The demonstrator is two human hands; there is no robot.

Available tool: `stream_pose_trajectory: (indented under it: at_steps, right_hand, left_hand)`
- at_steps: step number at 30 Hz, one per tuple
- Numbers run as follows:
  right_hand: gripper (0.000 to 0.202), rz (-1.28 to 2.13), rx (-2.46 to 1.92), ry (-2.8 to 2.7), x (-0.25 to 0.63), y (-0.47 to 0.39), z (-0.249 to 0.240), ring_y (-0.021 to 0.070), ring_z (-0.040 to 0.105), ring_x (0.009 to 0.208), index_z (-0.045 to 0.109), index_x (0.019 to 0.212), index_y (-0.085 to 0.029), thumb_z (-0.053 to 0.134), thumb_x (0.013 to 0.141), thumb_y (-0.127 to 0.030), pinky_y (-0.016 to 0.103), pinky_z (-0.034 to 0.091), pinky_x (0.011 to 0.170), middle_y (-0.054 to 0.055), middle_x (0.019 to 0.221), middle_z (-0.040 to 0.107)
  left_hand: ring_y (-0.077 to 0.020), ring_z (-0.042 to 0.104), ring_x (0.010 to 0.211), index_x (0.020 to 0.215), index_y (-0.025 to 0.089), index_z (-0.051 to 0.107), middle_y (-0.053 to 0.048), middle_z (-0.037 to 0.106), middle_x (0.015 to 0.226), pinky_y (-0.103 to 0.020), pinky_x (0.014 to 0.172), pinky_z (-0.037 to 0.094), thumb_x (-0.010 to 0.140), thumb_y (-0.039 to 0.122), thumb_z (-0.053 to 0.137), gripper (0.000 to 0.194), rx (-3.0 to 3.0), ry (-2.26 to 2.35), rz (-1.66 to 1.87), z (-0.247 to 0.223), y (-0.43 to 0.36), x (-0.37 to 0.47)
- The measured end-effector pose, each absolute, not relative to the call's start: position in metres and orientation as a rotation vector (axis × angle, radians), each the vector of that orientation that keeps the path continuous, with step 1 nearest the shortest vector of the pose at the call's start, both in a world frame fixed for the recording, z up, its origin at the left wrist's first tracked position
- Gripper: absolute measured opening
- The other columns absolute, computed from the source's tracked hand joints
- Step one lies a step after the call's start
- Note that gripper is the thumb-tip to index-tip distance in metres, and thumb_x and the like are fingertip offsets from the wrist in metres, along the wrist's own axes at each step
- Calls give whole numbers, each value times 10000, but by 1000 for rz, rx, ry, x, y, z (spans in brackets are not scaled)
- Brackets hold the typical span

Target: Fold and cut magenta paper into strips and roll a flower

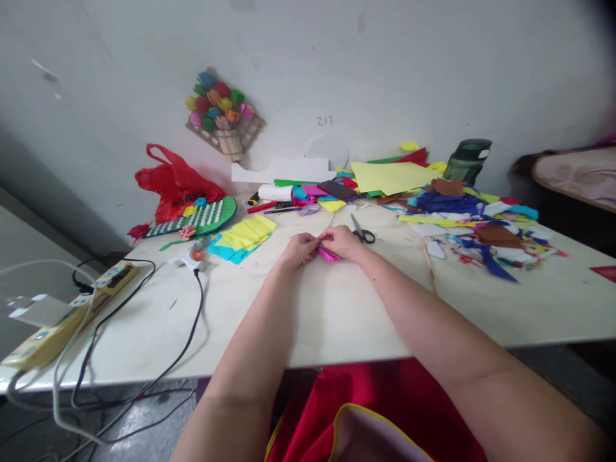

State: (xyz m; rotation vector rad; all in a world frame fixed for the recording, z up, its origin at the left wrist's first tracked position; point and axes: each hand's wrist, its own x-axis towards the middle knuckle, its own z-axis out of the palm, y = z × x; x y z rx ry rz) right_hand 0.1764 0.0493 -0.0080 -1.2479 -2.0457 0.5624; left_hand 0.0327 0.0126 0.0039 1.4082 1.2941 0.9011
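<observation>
Over the middle of the table, my left hand (pixel 302 249) and my right hand (pixel 339 241) meet with fingers pinched together. Between them is a small folded piece of magenta paper (pixel 330 255), and both hands grip it. Its lower end shows below the right fingers; the rest is covered. A thin dark stem or wire (pixel 332 219) rises above the fingers, and I cannot tell whether it is held. Just right of my right hand lies a pair of scissors (pixel 364 236) with black handles. Yellow paper sheets (pixel 246 233) rest on blue paper (pixel 234 252) to the left.
At left are a hot glue gun (pixel 192 256), its cable, and a yellow power strip (pixel 72 314). A green board (pixel 224 215) and red bag (pixel 176 179) stand behind. Paper scraps (pixel 500 237) heap at right, near a dark green bottle (pixel 466 160). A stick (pixel 429 263) lies nearby.
</observation>
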Motion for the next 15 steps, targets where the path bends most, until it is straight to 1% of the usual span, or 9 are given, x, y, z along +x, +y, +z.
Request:
stream_pose_trajectory:
  at_steps: [4,7,11,15]
  right_hand:
    - [240,569,-1227,-2040,177,48,-8,146,650,724,735,862,-140,570,693,-100,211,484,670,61,808,723]
    - [229,551,-1177,-2048,178,49,-9,155,655,739,743,839,-153,567,699,-108,219,485,683,60,805,725]
    - [201,536,-1165,-2056,180,52,-11,163,648,715,742,804,-165,575,699,-126,235,479,656,52,768,722]
    - [192,544,-1161,-2072,181,52,-11,142,619,665,734,788,-157,564,705,-129,220,451,620,40,721,706]
  left_hand:
    - [-24,316,322,699,156,484,79,367,419,-161,352,192,815,300,573,206,1407,1264,916,3,13,32]
    - [-29,313,311,682,159,470,78,373,398,-165,348,192,820,280,561,205,1428,1265,923,2,12,32]
    - [-33,311,297,688,160,476,74,404,381,-171,345,183,825,267,546,187,1479,1274,906,2,12,31]
    - [-34,328,294,684,163,471,72,423,380,-168,347,194,818,280,552,196,1539,1270,903,-1,14,29]
